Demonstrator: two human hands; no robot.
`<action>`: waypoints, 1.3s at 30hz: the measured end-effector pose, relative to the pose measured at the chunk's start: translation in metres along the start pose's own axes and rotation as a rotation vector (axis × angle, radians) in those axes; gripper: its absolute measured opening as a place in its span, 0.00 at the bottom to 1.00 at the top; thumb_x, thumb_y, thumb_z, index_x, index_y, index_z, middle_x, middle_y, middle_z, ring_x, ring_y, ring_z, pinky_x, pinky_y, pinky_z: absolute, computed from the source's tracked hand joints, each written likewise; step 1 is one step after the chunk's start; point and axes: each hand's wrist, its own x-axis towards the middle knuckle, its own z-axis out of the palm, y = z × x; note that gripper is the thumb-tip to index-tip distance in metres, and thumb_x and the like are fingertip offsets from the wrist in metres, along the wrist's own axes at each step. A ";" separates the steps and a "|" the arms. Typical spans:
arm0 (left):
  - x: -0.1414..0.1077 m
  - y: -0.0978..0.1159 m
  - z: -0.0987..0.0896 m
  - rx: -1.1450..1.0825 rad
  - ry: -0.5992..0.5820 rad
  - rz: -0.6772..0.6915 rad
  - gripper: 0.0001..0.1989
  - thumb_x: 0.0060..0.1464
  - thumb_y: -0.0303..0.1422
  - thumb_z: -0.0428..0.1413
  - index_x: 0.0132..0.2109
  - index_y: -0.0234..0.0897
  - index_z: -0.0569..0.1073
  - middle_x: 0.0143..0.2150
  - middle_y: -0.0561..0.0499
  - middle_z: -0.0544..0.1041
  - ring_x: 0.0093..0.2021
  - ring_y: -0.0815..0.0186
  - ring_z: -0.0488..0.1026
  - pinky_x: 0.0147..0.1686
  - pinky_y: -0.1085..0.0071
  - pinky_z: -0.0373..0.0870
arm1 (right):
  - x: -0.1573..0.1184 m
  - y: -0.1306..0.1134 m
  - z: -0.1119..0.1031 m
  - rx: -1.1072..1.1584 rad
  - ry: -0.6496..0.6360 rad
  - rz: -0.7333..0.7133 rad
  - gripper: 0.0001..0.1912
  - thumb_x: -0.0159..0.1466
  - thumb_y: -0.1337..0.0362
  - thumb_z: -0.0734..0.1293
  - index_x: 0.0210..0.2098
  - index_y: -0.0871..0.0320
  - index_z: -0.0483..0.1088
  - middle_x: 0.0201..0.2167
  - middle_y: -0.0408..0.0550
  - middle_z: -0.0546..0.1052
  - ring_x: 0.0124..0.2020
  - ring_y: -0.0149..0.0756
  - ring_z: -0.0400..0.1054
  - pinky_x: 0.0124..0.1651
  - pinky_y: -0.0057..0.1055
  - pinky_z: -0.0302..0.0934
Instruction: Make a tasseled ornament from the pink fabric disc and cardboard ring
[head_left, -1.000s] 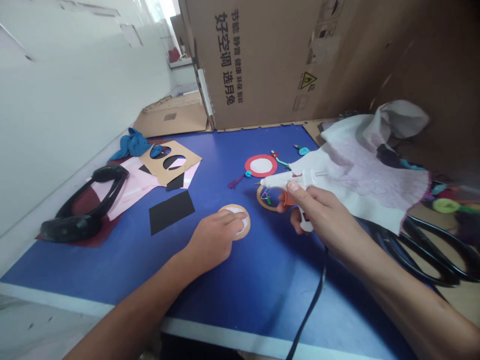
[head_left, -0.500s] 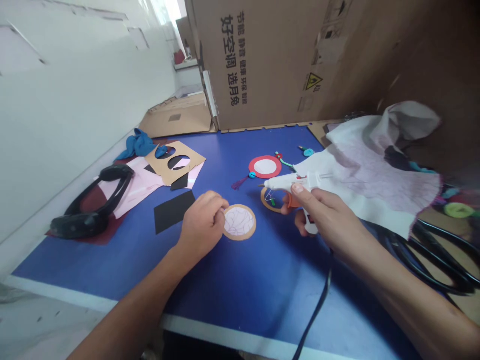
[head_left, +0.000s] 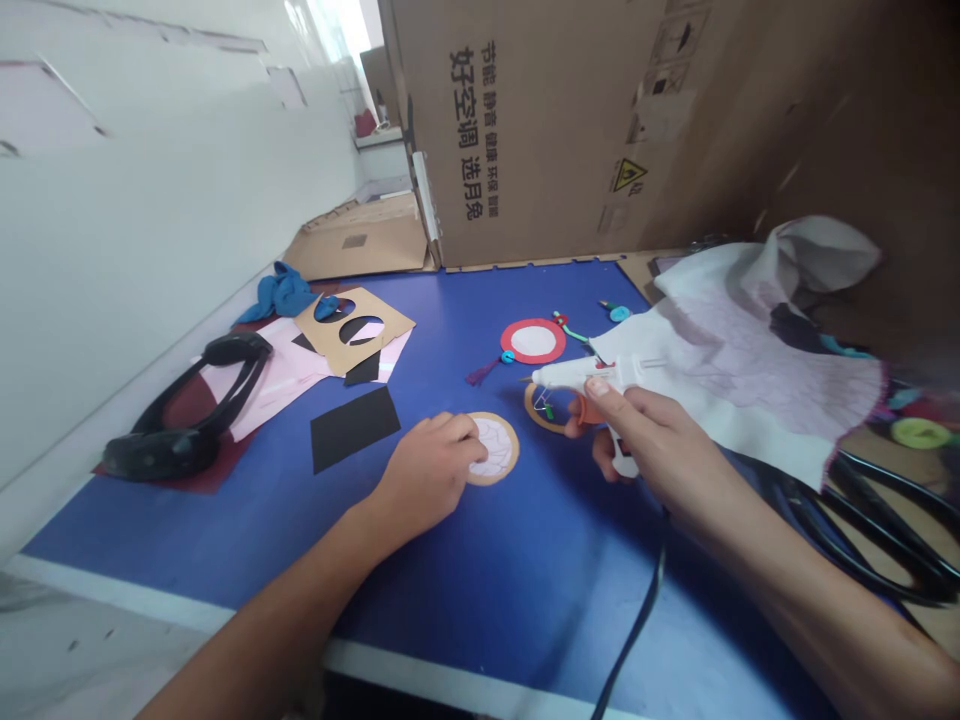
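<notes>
My right hand [head_left: 637,425] grips a white hot glue gun [head_left: 577,372] with an orange trigger, its nozzle pointing left. The gun is held above a cardboard ring [head_left: 534,412] and its small wire stand, partly covering both. Curled together, the fingers of my left hand [head_left: 435,465] rest over the left part of a round cardboard disc [head_left: 514,460] with a white, line-patterned centre. Whether anything is pinched between those fingertips is hidden. Behind lies a red-rimmed disc [head_left: 508,328] with a white centre, a blue bead and a purple tassel.
A black card [head_left: 355,430], cardboard with cut-out holes [head_left: 360,352], pink paper [head_left: 262,385] and a black headset-like band [head_left: 161,452] lie left. White cloth [head_left: 720,350] and black handles [head_left: 892,520] lie right. A big carton [head_left: 555,130] stands behind. The black cord [head_left: 637,620] hangs over the front edge.
My left hand has moved right, from the disc's left edge onto its patterned centre. The glue gun stays almost where it was in my right hand. The view has shifted slightly.
</notes>
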 end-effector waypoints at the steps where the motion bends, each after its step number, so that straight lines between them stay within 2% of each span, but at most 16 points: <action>1: 0.000 -0.001 0.001 -0.034 0.026 -0.011 0.15 0.65 0.21 0.50 0.44 0.39 0.80 0.49 0.47 0.80 0.47 0.59 0.74 0.48 0.61 0.70 | 0.000 0.001 0.000 0.002 0.003 -0.003 0.34 0.69 0.32 0.60 0.32 0.56 0.75 0.19 0.45 0.72 0.20 0.35 0.65 0.27 0.33 0.59; 6: 0.001 -0.006 0.007 -0.217 0.192 -0.090 0.11 0.65 0.24 0.52 0.44 0.40 0.78 0.46 0.49 0.79 0.48 0.62 0.75 0.50 0.64 0.72 | 0.001 0.000 0.001 0.036 -0.008 0.005 0.35 0.68 0.31 0.60 0.31 0.57 0.74 0.19 0.45 0.72 0.18 0.34 0.64 0.26 0.32 0.58; 9: 0.002 -0.008 0.006 -0.304 0.228 -0.128 0.10 0.64 0.23 0.53 0.45 0.40 0.78 0.45 0.50 0.79 0.47 0.63 0.76 0.49 0.65 0.72 | 0.000 -0.003 0.002 0.064 -0.009 0.012 0.34 0.68 0.31 0.60 0.32 0.57 0.74 0.19 0.44 0.72 0.18 0.33 0.65 0.26 0.32 0.58; 15: 0.012 -0.003 -0.012 -0.360 0.137 -0.240 0.12 0.58 0.23 0.56 0.46 0.39 0.80 0.45 0.50 0.79 0.42 0.64 0.76 0.45 0.67 0.73 | 0.000 -0.005 0.001 0.113 -0.048 0.068 0.33 0.67 0.32 0.62 0.35 0.57 0.73 0.26 0.47 0.78 0.19 0.32 0.66 0.24 0.31 0.58; 17: 0.020 0.000 -0.017 -0.323 0.092 -0.243 0.13 0.56 0.22 0.55 0.44 0.39 0.81 0.44 0.50 0.79 0.41 0.64 0.77 0.43 0.67 0.73 | 0.001 -0.003 0.002 0.141 -0.046 0.061 0.33 0.67 0.31 0.62 0.35 0.57 0.73 0.29 0.49 0.80 0.18 0.31 0.65 0.23 0.31 0.57; 19: 0.030 0.003 -0.020 -0.285 0.052 -0.220 0.15 0.55 0.21 0.55 0.45 0.39 0.81 0.44 0.49 0.79 0.41 0.63 0.77 0.44 0.66 0.73 | 0.003 0.000 0.002 0.146 -0.049 0.062 0.33 0.67 0.31 0.62 0.35 0.57 0.73 0.27 0.48 0.79 0.18 0.31 0.65 0.23 0.31 0.57; 25: 0.047 0.008 -0.008 -0.278 0.038 -0.216 0.17 0.54 0.20 0.55 0.46 0.39 0.81 0.45 0.48 0.80 0.45 0.60 0.78 0.46 0.64 0.74 | 0.004 -0.001 0.000 0.134 -0.026 0.070 0.34 0.67 0.31 0.62 0.36 0.58 0.74 0.18 0.43 0.72 0.17 0.34 0.65 0.23 0.31 0.57; 31: 0.040 0.006 0.004 -0.271 0.048 -0.231 0.20 0.59 0.22 0.55 0.54 0.39 0.82 0.47 0.46 0.77 0.47 0.60 0.77 0.51 0.62 0.74 | 0.006 0.001 0.000 0.167 -0.038 0.068 0.33 0.66 0.31 0.63 0.34 0.57 0.72 0.19 0.43 0.72 0.17 0.32 0.64 0.23 0.30 0.56; 39: 0.040 0.006 0.002 -0.265 0.031 -0.208 0.18 0.60 0.23 0.55 0.53 0.38 0.82 0.44 0.47 0.76 0.46 0.60 0.77 0.51 0.64 0.74 | 0.005 0.000 0.000 0.166 -0.026 0.061 0.33 0.66 0.31 0.64 0.33 0.57 0.72 0.20 0.44 0.74 0.17 0.32 0.64 0.24 0.30 0.56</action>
